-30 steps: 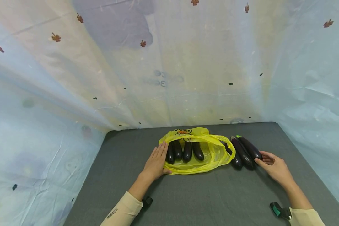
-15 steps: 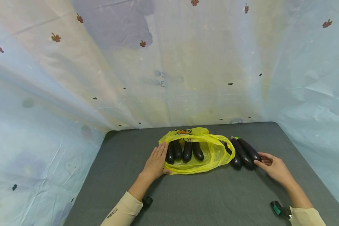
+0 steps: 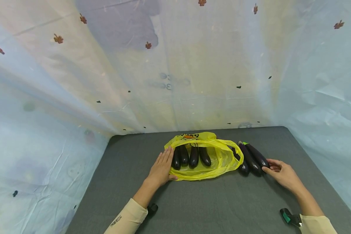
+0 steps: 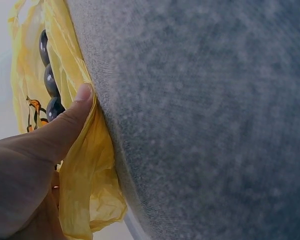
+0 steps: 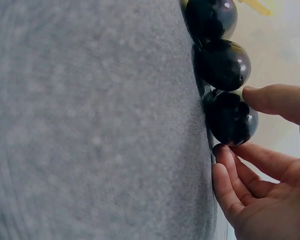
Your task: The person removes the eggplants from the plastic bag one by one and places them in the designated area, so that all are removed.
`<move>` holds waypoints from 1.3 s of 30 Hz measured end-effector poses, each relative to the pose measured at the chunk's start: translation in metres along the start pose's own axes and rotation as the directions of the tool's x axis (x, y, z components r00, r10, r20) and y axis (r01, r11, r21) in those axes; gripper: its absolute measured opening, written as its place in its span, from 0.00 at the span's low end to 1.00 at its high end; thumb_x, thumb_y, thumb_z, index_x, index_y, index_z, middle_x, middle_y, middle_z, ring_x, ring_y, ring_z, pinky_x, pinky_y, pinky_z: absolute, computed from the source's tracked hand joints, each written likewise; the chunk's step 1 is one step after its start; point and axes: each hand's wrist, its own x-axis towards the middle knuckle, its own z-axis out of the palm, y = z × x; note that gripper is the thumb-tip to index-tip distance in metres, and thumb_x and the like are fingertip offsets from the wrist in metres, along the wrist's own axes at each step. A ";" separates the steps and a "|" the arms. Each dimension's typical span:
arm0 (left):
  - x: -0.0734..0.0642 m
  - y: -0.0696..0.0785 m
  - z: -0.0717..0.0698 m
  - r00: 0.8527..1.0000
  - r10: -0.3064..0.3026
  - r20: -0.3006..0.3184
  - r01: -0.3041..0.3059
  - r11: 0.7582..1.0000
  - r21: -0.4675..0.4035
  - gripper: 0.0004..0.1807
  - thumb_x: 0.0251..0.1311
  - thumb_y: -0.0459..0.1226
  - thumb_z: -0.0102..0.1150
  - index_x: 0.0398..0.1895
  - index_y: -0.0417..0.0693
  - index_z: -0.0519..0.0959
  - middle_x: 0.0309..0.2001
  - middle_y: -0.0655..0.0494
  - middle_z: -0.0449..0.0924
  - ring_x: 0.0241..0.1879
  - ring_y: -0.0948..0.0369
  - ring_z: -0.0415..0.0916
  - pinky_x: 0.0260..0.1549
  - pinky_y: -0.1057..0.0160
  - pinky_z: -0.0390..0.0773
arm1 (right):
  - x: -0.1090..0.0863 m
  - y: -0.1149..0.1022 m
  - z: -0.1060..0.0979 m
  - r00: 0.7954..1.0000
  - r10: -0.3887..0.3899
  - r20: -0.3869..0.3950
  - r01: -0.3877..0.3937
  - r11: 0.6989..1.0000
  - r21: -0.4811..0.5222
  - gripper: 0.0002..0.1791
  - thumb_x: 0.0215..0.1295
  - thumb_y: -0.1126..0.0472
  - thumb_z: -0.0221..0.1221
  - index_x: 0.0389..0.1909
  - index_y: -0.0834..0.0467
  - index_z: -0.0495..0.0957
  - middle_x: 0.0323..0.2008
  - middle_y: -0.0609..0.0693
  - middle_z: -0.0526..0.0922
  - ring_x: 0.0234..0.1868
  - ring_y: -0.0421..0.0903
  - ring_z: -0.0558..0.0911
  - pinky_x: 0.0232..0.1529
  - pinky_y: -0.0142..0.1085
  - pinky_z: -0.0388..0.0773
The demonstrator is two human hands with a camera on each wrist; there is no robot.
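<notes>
A yellow plastic bag (image 3: 219, 172) lies on its side with its mouth facing me. Inside it, several dark eggplants (image 3: 194, 157) lie side by side. My left hand (image 3: 161, 169) rests along the bag's left side with straight fingers. In the left wrist view its thumb (image 4: 80, 102) presses the bag's lower rim. Right of the bag, three more eggplants (image 3: 253, 162) lie close together. My right hand (image 3: 284, 174) holds the blunt end of the rightmost eggplant (image 5: 235, 117) between thumb and fingers. Its green stem end points away from me.
All this lies on a grey cloth-covered table (image 3: 210, 208). A pale patterned sheet (image 3: 193, 81) hangs behind and at both sides of it. A black wrist strap with a green patch (image 3: 286, 217) sits at my right sleeve.
My right hand and the eggplant in its grasp have shifted slightly left, and the neighbouring eggplants have moved a little the same way. The left hand and the bag stay put.
</notes>
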 end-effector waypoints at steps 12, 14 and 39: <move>0.000 0.000 0.001 1.000 -0.002 0.002 0.002 1.000 0.003 0.73 0.56 0.63 0.75 0.89 0.40 0.39 0.88 0.43 0.36 0.87 0.49 0.40 0.84 0.48 0.46 | -0.002 0.002 0.001 0.997 -0.035 -0.065 0.034 0.999 -0.005 0.34 0.79 0.48 0.63 0.69 0.73 0.75 0.57 0.73 0.82 0.53 0.67 0.85 0.43 0.43 0.87; 0.001 0.000 0.001 1.000 -0.001 0.001 0.001 1.000 0.004 0.72 0.56 0.63 0.75 0.89 0.40 0.39 0.88 0.43 0.36 0.87 0.49 0.40 0.84 0.48 0.46 | -0.003 0.002 0.001 0.995 -0.054 -0.087 0.053 0.999 -0.009 0.33 0.79 0.49 0.64 0.68 0.73 0.76 0.56 0.71 0.83 0.50 0.63 0.86 0.40 0.35 0.85; 0.000 0.000 0.000 1.000 0.011 -0.011 -0.012 1.000 -0.015 0.71 0.56 0.61 0.76 0.88 0.38 0.42 0.88 0.41 0.38 0.87 0.47 0.42 0.84 0.46 0.48 | -0.018 -0.058 0.010 0.938 -0.203 -0.281 0.211 0.977 0.000 0.26 0.73 0.56 0.71 0.66 0.65 0.81 0.50 0.58 0.84 0.45 0.37 0.80 0.46 0.21 0.77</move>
